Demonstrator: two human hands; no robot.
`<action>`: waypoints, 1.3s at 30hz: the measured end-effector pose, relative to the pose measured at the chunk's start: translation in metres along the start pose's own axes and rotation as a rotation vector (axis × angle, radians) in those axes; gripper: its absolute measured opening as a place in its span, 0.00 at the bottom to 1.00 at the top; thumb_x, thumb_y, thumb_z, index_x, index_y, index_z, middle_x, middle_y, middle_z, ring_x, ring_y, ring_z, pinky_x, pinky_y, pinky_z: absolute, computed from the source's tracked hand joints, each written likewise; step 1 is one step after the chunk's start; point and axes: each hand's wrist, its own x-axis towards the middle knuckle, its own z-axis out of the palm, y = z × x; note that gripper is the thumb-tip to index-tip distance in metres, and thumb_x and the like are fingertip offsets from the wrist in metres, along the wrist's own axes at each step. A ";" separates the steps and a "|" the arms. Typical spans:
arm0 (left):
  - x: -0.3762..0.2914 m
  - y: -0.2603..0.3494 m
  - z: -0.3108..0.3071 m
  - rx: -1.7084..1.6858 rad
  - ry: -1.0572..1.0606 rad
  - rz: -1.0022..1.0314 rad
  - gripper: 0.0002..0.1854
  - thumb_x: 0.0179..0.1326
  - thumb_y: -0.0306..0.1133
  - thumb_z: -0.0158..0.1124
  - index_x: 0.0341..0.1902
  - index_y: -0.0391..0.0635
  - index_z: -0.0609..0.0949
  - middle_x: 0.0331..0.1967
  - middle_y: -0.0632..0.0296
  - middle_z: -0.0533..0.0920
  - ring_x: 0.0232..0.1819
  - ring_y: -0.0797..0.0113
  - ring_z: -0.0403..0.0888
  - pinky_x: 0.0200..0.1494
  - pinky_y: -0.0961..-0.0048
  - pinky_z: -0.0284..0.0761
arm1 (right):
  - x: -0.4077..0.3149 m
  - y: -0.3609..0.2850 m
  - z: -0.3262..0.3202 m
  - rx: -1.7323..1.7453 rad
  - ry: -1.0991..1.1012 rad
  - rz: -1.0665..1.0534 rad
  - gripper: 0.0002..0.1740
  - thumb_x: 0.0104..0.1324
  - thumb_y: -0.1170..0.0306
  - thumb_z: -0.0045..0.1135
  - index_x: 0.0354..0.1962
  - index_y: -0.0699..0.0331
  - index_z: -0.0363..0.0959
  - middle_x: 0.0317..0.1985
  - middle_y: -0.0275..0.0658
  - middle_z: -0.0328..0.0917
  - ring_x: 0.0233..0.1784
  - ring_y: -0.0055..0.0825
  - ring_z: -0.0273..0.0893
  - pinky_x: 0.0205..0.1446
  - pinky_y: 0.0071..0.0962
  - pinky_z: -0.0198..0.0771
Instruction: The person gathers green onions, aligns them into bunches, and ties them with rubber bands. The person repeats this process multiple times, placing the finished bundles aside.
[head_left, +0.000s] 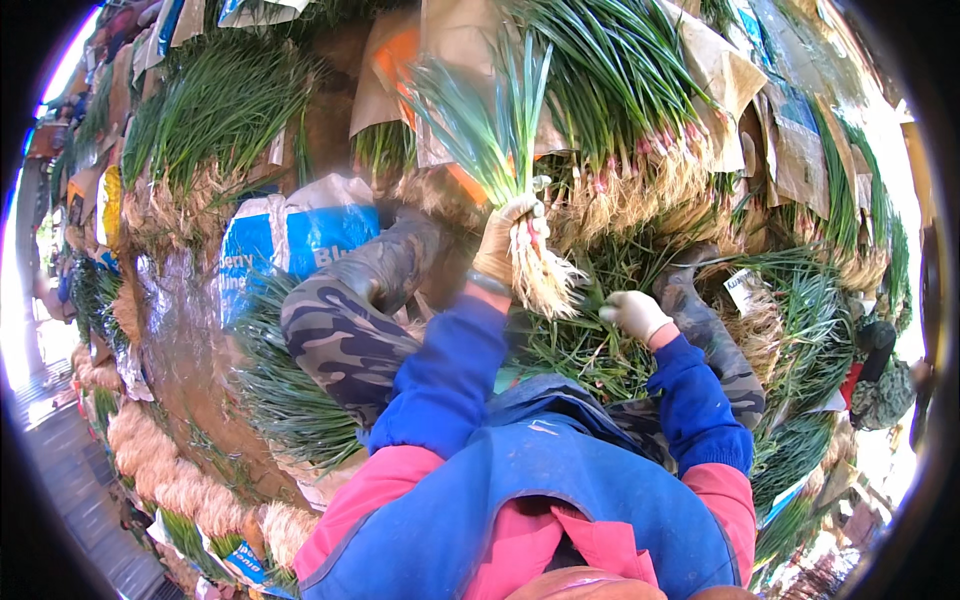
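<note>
My left hand (501, 241), in a tan glove, grips a small bunch of spring onions (510, 142) just above the white bulbs. Its green leaves fan upward, and pale roots (546, 274) hang to the right of my fist. In a pale glove, my right hand (636, 315) is to the lower right of those roots, over a heap of loose green leaves and stalks (592, 349) between my legs. The fingers of this hand are curled; whether they pinch a leaf is unclear.
A large pile of spring onions (622, 82) lies ahead on brown paper (739, 71). Another pile (217, 112) is at the far left, near a blue-and-white printed bag (300, 225). More bundles flank my legs. Rooted bundles (172, 472) line the lower left. A person (881, 382) is at the right edge.
</note>
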 end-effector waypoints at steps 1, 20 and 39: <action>-0.002 0.000 0.001 -0.034 -0.002 -0.028 0.08 0.59 0.32 0.64 0.37 0.41 0.78 0.25 0.62 0.79 0.22 0.72 0.76 0.23 0.75 0.74 | 0.005 0.002 0.002 0.016 0.150 -0.087 0.13 0.65 0.70 0.53 0.45 0.66 0.78 0.39 0.44 0.82 0.44 0.35 0.80 0.50 0.29 0.74; 0.002 -0.006 -0.014 0.187 0.046 0.027 0.13 0.55 0.27 0.64 0.43 0.35 0.79 0.28 0.59 0.82 0.23 0.71 0.79 0.23 0.77 0.79 | 0.099 -0.054 -0.065 0.466 0.781 -0.001 0.09 0.58 0.68 0.61 0.35 0.62 0.78 0.30 0.43 0.80 0.32 0.36 0.79 0.37 0.29 0.72; -0.008 -0.012 -0.003 0.033 -0.052 0.083 0.09 0.56 0.28 0.64 0.40 0.38 0.79 0.31 0.58 0.83 0.32 0.66 0.83 0.41 0.69 0.81 | 0.048 0.011 -0.015 0.286 0.402 -0.150 0.10 0.55 0.63 0.63 0.33 0.59 0.83 0.30 0.45 0.81 0.34 0.38 0.81 0.40 0.30 0.75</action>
